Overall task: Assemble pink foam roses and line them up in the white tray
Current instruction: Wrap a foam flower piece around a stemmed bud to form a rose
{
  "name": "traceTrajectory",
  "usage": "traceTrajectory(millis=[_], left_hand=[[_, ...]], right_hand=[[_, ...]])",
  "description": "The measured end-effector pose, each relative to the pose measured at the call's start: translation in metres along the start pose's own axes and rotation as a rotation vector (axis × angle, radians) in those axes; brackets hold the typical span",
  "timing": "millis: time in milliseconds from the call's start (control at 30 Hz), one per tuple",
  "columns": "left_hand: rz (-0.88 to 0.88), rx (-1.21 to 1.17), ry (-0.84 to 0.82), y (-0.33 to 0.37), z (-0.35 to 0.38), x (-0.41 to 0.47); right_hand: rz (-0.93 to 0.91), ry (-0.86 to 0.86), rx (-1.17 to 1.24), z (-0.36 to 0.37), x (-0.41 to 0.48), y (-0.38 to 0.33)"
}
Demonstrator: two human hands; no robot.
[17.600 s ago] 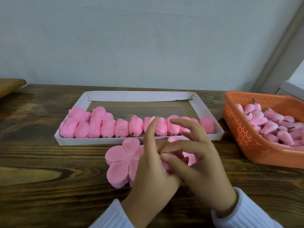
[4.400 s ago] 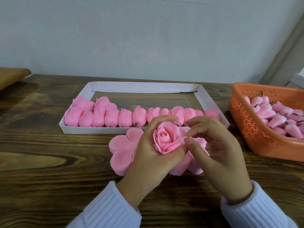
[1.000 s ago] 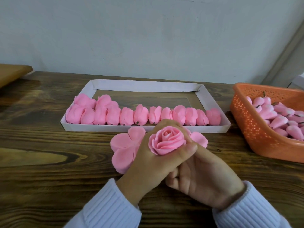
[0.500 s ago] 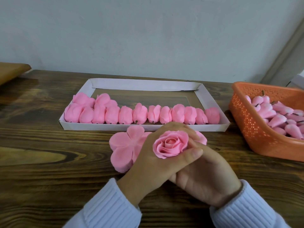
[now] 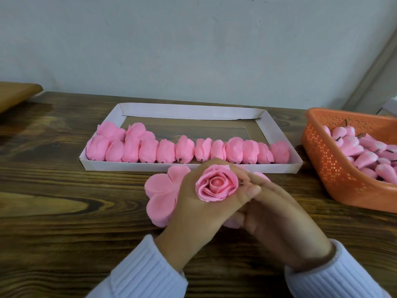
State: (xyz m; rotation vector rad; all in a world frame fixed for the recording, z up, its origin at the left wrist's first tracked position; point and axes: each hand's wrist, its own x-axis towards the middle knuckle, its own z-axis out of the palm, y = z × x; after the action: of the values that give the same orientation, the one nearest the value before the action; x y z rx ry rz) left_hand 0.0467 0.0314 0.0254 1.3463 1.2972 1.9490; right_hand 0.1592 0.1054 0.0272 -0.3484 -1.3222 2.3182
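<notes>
Dark-grained wooden table (image 5: 64, 211) is spreading out below me in the head view, with a pale grey wall (image 5: 193, 50) rising behind it. My left hand (image 5: 193, 211) is gripping the pink foam rose (image 5: 217, 186) I am assembling. Its fingers are curling in a ring round the outer petals, so the bloom is facing up at me, just in front of the white cardboard tray (image 5: 129, 166). My right hand (image 5: 279, 218) is tucking in against the left. Its fingertips (image 5: 243, 177) are lying at the side of the rose, but the rest are hiding underneath, and I cannot tell whether they are pinching the base or only pressing. A stack of flat pink foam petal cut-outs (image 5: 161, 190) is lying on the wood just behind my left hand. In the tray, a row of finished pink roses (image 5: 187, 151) is running along the near wall, dark stubs pointing towards me, with two more sitting behind it at the left end. An orange perforated plastic basket (image 5: 326, 168) of pink foam buds (image 5: 369, 155) is waiting at the right. I am judging this to be the closing squeeze. I should be pressing evenly near the base rather than on the rim, since soft foam is probably going to dent, and the wrap may be springing open if I am loosening too early. After that, I am thinking it belongs on its side beside those two behind the row.
</notes>
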Motion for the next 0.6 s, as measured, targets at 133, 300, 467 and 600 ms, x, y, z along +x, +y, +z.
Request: traceTrajectory(millis=[133,300,467,600], left_hand=[[-0.027,0.075,0.144,-0.001,0.0,0.001],[-0.102,0.017,0.117,-0.004,0.003,0.003],[-0.099,-0.028,0.103,-0.01,0.005,0.004],[-0.12,-0.06,0.095,-0.008,0.007,0.004]], right_hand=[[-0.474,0.272,-0.502,0.001,-0.003,0.005],[-0.958,0.172,-1.064,0.002,-0.007,0.003],[-0.961,0.269,-1.219,0.002,-0.006,0.006],[-0.946,0.307,-1.253,0.002,-0.004,0.005]])
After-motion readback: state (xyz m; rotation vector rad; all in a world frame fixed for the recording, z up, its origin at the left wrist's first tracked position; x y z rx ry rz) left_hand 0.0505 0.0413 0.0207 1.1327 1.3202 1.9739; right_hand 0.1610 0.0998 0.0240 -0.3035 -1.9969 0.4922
